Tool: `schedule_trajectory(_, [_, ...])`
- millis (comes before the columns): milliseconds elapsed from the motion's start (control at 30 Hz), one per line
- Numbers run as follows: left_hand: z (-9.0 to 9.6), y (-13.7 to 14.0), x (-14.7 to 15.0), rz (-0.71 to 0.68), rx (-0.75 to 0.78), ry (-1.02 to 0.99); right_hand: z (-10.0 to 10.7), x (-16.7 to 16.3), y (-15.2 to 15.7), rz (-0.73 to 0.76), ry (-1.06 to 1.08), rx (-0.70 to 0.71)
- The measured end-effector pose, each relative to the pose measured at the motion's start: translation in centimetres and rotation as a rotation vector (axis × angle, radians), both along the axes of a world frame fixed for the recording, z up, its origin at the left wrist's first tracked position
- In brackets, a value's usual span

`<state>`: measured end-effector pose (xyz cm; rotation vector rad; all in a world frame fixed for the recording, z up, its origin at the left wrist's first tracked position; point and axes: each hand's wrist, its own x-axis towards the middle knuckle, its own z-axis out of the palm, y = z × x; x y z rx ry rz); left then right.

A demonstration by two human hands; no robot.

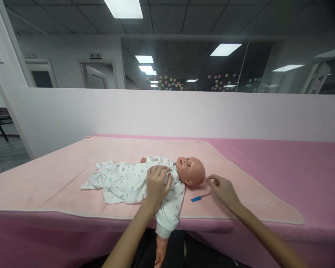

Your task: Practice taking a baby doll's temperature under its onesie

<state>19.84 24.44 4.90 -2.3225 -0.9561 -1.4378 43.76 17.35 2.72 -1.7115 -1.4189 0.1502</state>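
Observation:
A baby doll (188, 171) in a white patterned outfit (120, 178) lies on its back, head to the right. My left hand (156, 182) rests over its chest, fingers bent gently over the cloth and thumb apart. The doll's near arm (161, 247) hangs past the front edge. Close to the crown of the head is my right hand (219, 186), its fingertips drawn together; whatever they hold, if anything, is too small to make out. Below the head lies a thin stick with a blue end (196, 199), its other end reaching toward my right hand.
A peach blanket (61, 167) lies under the doll, over a pink cover (296, 167) on the table. A low white partition (184, 115) with glass above stands behind. At far left is a dark-legged table or bench (1, 119).

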Motion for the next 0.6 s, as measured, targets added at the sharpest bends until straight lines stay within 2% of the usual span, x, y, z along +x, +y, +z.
schedule_trajectory(100, [0.0,2.0,2.1,-0.003,-0.035,0.066,0.6,-5.2,2.3,0.222,-0.529,0.298])
schedule_trajectory(167, [-0.7,3.1,2.4,0.011,-0.071,0.083,1.0,-8.7,4.4,0.244,-0.658,0.452])
schedule_trajectory(233, [-1.6,3.6,2.0,0.018,-0.092,0.076,1.1,-11.5,6.3,0.203,-0.604,0.544])
schedule_trajectory(333, [-2.5,3.6,1.2,0.041,-0.088,0.035,0.7,-14.1,8.1,0.116,-0.352,0.596])
schedule_trajectory(467, [-2.7,3.2,1.1,0.032,-0.094,0.010,-0.7,-14.7,8.5,0.081,-0.086,0.617])
schedule_trajectory(600, [-2.5,3.1,1.3,0.014,-0.106,-0.010,-1.7,-14.2,8.3,0.066,-0.028,0.604])
